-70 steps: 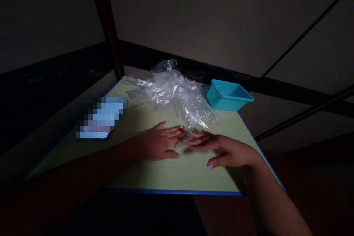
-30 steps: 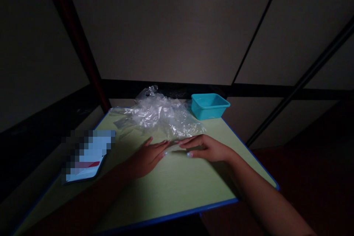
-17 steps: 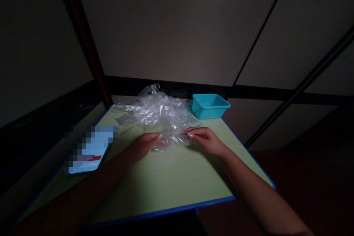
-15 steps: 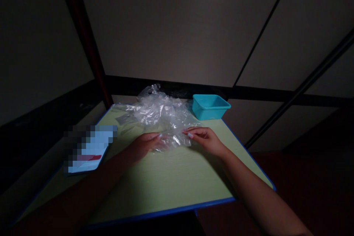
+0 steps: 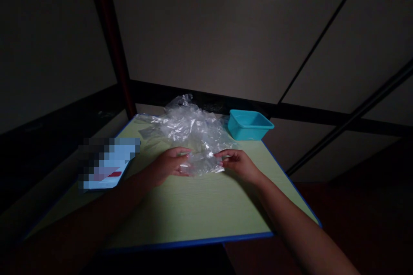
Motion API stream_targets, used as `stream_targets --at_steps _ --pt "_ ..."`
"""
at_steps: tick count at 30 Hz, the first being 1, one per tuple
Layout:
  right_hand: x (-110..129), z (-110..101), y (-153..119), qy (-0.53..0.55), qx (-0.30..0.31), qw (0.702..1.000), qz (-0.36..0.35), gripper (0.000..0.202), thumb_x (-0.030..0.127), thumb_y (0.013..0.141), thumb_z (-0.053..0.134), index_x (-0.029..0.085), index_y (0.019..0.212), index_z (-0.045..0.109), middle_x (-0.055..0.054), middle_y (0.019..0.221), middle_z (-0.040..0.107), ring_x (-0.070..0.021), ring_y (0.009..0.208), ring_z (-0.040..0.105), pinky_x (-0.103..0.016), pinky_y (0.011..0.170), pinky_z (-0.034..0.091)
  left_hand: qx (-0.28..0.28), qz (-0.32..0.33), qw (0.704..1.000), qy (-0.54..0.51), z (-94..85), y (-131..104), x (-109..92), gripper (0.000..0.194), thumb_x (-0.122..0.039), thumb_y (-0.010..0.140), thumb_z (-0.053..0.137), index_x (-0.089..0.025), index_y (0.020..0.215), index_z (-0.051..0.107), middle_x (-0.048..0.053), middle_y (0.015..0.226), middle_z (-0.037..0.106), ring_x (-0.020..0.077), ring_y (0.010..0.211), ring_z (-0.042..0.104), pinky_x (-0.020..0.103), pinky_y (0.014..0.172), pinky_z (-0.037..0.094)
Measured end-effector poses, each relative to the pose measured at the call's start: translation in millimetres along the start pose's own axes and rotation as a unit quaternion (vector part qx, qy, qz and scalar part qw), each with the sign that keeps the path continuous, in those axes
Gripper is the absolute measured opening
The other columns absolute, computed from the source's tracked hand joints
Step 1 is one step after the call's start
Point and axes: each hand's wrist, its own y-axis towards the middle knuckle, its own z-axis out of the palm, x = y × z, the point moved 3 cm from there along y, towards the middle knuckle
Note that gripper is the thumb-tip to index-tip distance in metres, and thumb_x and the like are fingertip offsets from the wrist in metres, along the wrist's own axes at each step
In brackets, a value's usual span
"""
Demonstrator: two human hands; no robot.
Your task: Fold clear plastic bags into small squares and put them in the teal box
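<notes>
Between my two hands a clear plastic bag [image 5: 204, 165] lies low over the table, crinkled and shiny. My left hand [image 5: 169, 165] grips its left side, thumb and fingers on either side of the film. On the right, my right hand [image 5: 240, 164] pinches the bag's other edge with thumb and fingertips. Just beyond is a loose heap of clear plastic bags [image 5: 190, 123]; whether the held piece is separate from the heap I cannot tell.
A turquoise plastic basket [image 5: 250, 131] stands at the table's back right corner. To the left lies a device with a lit screen [image 5: 118, 161], partly blurred. The pale green table [image 5: 209, 212] has a blue edge, with wall panels [image 5: 206, 43] behind it.
My left hand's fingers have spread a little around the bag's side, and the film between the hands lies flatter. The whole view has tilted slightly.
</notes>
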Motion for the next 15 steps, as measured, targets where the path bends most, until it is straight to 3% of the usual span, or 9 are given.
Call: stream_targets --at_steps 2,4,8,10,12,15 --pt "-2.3 1.3 -0.4 0.000 0.011 1.000 0.016 0.038 0.030 0.059 0.080 0.011 0.091 0.071 0.000 0.065 0.065 -0.0088 0.054 0.052 -0.022 0.052 0.039 -0.060 0.049 0.992 0.100 -4.9 3.3 0.1 0.046 -0.041 0.075 0.061 -0.015 0.113 0.053 -0.001 0.060 0.065 0.0193 0.055 0.065 0.031 0.058 0.051" --pt "-3.1 3.1 -1.4 0.005 0.023 0.999 0.028 0.036 0.028 0.058 0.080 0.012 0.089 0.071 -0.001 0.070 0.067 -0.0098 0.058 0.055 -0.023 0.056 0.042 -0.107 0.119 0.965 0.207 -9.3 6.1 -1.2 0.034 -0.041 0.077 0.057 -0.016 0.101 0.059 -0.004 0.052 0.059 0.0167 0.047 0.059 0.028 0.052 0.046" --pt "-3.7 7.9 -3.2 -0.004 0.053 0.997 0.048 0.034 0.027 0.056 0.081 0.011 0.085 0.071 -0.003 0.073 0.069 -0.0117 0.062 0.059 -0.026 0.061 0.046 -0.141 0.247 0.903 0.322 -10.4 4.0 -6.0 0.020 -0.036 0.080 0.053 -0.018 0.081 0.061 0.002 0.072 0.063 0.0164 0.065 0.060 0.027 0.060 0.045" --pt "-5.0 9.8 -3.7 -0.018 0.062 0.996 0.065 0.034 0.028 0.057 0.080 0.010 0.083 0.070 -0.002 0.070 0.068 -0.0121 0.059 0.059 -0.027 0.060 0.047 -0.130 0.307 0.865 0.375 -4.2 -2.0 -9.0 0.014 -0.031 0.079 0.056 -0.018 0.081 0.059 0.003 0.081 0.061 0.0171 0.074 0.058 0.027 0.065 0.045" --pt "-6.6 11.3 -4.0 -0.023 0.058 0.995 0.080 0.033 0.029 0.057 0.080 0.010 0.082 0.068 -0.001 0.066 0.066 -0.0121 0.057 0.059 -0.027 0.059 0.048 -0.079 0.357 0.828 0.426 7.1 -9.3 -9.6 0.014 -0.029 0.077 0.059 -0.017 0.085 0.058 0.005 0.089 0.059 0.0185 0.082 0.056 0.029 0.071 0.045" --pt "-7.5 13.6 -4.5 -0.018 0.044 0.995 0.082 0.031 0.028 0.057 0.079 0.011 0.079 0.065 0.000 0.065 0.064 -0.0108 0.054 0.058 -0.025 0.055 0.047 0.008 0.387 0.781 0.490 25.3 -18.1 -5.1 0.029 -0.034 0.073 0.067 -0.017 0.096 0.057 0.007 0.099 0.057 0.0222 0.094 0.053 0.033 0.080 0.045"
